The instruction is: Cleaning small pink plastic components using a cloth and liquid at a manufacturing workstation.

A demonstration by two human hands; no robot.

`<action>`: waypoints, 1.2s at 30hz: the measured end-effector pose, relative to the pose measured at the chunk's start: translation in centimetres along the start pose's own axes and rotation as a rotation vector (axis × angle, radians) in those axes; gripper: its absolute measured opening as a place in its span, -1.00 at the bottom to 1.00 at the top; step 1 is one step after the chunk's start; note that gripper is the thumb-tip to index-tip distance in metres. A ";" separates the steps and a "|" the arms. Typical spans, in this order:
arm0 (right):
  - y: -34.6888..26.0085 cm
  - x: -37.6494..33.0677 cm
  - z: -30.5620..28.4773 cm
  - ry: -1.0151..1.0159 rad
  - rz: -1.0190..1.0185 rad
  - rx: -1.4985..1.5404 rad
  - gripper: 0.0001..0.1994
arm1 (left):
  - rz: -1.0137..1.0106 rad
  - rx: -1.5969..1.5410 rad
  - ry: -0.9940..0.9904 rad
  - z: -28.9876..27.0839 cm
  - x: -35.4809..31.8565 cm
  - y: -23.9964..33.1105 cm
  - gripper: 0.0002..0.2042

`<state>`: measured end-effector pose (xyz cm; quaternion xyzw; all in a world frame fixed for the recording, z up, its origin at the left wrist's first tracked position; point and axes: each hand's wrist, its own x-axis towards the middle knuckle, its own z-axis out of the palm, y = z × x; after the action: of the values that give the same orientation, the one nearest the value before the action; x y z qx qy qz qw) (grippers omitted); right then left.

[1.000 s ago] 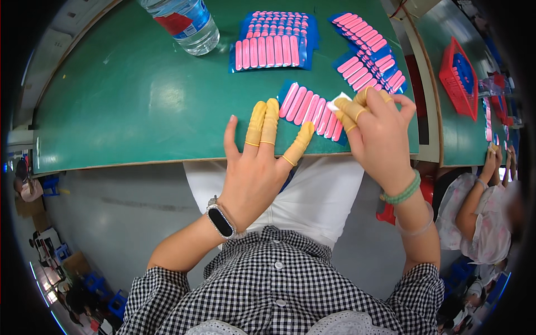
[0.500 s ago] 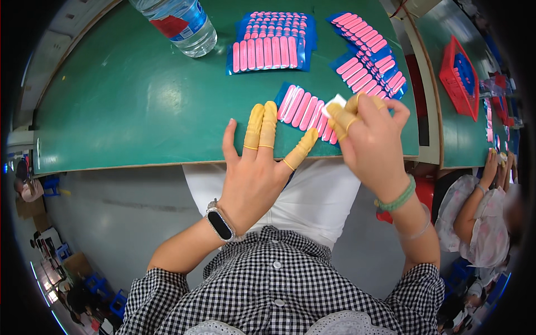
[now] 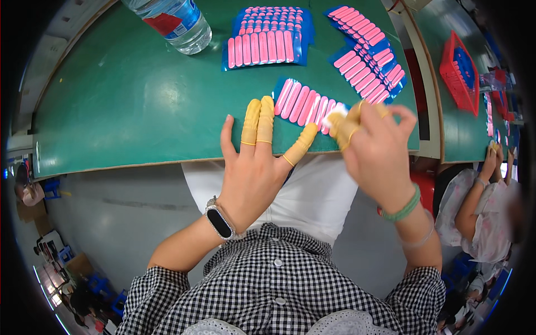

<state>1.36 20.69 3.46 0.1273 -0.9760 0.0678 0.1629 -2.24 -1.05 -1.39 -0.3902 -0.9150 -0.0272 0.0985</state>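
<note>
A blue sheet with a row of pink, round-ended strips [image 3: 300, 105] lies slanted near the front edge of the green table. My left hand [image 3: 258, 167] is spread flat, with yellow finger cots on the thumb and two fingers. Its thumb tip rests at the sheet's lower edge; the other fingers lie on the tabletop to the left. My right hand [image 3: 375, 146], also in yellow finger cots, pinches a small white wipe [image 3: 338, 111] against the sheet's right part. The hand and wipe are slightly blurred, and they hide the sheet's right end.
Stacked sheets of pink strips [image 3: 261, 49] lie behind, and a fanned pile [image 3: 368, 67] sits at the far right. A clear water bottle [image 3: 181, 27] stands far left. On the neighbouring table is a red basket [image 3: 459, 72]; another person's hands [image 3: 492, 159] are beside it.
My right hand has shifted slightly down and right with the wipe, over the sheet's right part. My left hand stays spread; the whole view has moved slightly.
</note>
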 end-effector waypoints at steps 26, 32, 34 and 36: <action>-4.9 -2.8 1.0 0.070 0.188 -0.075 -0.82 | -0.007 -0.037 0.018 0.4 0.2 0.1 -0.37; -1.9 -4.0 -0.4 0.160 0.383 0.281 -0.82 | -0.021 -0.222 0.085 -0.2 0.8 0.1 -0.40; -1.4 -5.9 -1.2 0.226 0.435 0.377 -0.82 | 0.100 -0.276 0.122 -0.5 1.5 0.6 -0.41; -1.3 -7.2 -1.9 0.330 0.611 0.519 -0.81 | 0.201 -0.331 0.122 -1.0 2.7 1.5 -0.44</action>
<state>8.88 21.46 2.95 -0.1432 -0.8804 0.3757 0.2516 -2.80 1.79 0.05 -0.4879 -0.8469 -0.1908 0.0907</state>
